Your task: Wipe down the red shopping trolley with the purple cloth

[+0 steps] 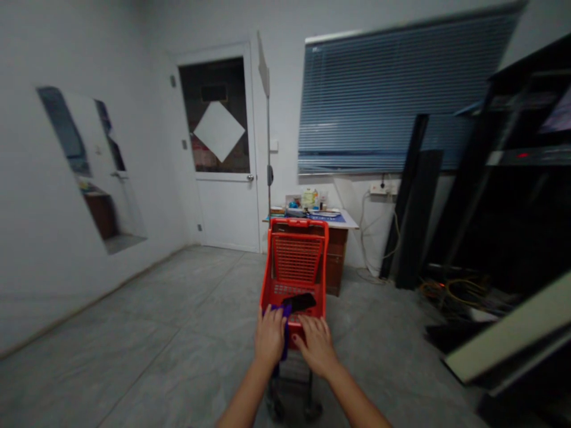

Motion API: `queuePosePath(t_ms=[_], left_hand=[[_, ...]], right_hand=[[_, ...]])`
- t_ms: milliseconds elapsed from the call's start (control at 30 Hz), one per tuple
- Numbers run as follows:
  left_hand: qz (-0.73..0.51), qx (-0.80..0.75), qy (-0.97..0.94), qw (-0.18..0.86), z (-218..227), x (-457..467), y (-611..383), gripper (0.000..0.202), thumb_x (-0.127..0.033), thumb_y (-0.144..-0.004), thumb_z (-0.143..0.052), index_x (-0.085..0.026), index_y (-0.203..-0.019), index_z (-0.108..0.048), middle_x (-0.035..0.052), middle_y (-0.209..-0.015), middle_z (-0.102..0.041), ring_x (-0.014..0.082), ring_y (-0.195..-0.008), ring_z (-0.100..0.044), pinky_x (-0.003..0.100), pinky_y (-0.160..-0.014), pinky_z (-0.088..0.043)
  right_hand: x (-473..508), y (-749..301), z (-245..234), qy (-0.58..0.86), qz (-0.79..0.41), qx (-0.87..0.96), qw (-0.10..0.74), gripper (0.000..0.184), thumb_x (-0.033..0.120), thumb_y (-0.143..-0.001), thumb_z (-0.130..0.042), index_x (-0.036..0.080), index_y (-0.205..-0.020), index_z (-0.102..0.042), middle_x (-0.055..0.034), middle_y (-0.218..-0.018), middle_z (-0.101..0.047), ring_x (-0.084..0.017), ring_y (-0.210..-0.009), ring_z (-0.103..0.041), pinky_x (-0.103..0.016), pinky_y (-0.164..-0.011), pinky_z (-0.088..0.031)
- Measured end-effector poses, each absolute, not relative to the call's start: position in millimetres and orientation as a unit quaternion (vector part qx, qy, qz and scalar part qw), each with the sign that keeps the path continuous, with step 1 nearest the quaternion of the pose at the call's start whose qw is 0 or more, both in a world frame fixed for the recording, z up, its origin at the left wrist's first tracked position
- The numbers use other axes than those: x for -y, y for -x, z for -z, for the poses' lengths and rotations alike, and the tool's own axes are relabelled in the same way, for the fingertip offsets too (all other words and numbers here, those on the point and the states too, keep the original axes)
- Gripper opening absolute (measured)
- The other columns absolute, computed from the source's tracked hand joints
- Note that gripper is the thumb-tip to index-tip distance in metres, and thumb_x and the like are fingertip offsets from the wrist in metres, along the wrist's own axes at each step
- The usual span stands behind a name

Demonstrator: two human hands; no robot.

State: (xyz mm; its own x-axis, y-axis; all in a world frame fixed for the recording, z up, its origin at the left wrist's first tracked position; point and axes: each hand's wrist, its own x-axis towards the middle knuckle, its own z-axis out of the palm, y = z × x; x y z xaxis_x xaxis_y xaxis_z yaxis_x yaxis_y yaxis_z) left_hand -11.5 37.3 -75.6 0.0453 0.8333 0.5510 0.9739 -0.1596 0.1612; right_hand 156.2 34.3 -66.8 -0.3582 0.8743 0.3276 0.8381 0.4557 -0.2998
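Observation:
A small red plastic shopping cart (295, 257) stands on the grey tiled floor just in front of me. My left hand (270, 336) is closed over the near handle, with a purple thing (285, 311) showing under its fingers. My right hand (316, 343) grips the handle beside it, fingers curled over the red rim. A dark flat object like a phone (300, 302) lies in the cart's basket just beyond my fingers.
Past the cart a low wooden table (338, 244) with small items stands against the wall under a blue blind (392, 95). A white door (223, 154) is at the back left. Dark shelving, leaning panels (414, 196) and cables (464, 291) fill the right side.

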Motion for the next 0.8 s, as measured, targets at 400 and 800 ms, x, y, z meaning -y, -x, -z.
queuePosePath(t_ms=[400,800], left_hand=[[0.245,0.593,0.761,0.100,74,-34,47,0.036,-0.026,-0.101,-0.035,-0.022,-0.131,-0.054,0.0059,-0.132,-0.063,0.0243,-0.138,-0.043,0.056,-0.120,-0.023],[0.278,0.578,0.759,0.110,88,-28,31,0.035,-0.027,-0.100,-0.036,-0.023,-0.129,-0.057,0.0054,-0.128,-0.066,0.0251,-0.134,-0.047,0.058,-0.117,-0.028]], right_hand=[[-33,-176,62,0.524,-0.026,0.821,0.224,0.052,0.051,-0.097,-0.038,0.022,-0.137,-0.054,-0.0084,-0.131,-0.062,-0.025,-0.123,-0.053,-0.044,-0.115,-0.027],[-9,-145,61,0.559,-0.038,0.803,0.203,0.060,0.058,-0.097,-0.034,0.021,-0.142,-0.050,-0.0088,-0.142,-0.055,-0.029,-0.131,-0.048,-0.046,-0.114,-0.028]])
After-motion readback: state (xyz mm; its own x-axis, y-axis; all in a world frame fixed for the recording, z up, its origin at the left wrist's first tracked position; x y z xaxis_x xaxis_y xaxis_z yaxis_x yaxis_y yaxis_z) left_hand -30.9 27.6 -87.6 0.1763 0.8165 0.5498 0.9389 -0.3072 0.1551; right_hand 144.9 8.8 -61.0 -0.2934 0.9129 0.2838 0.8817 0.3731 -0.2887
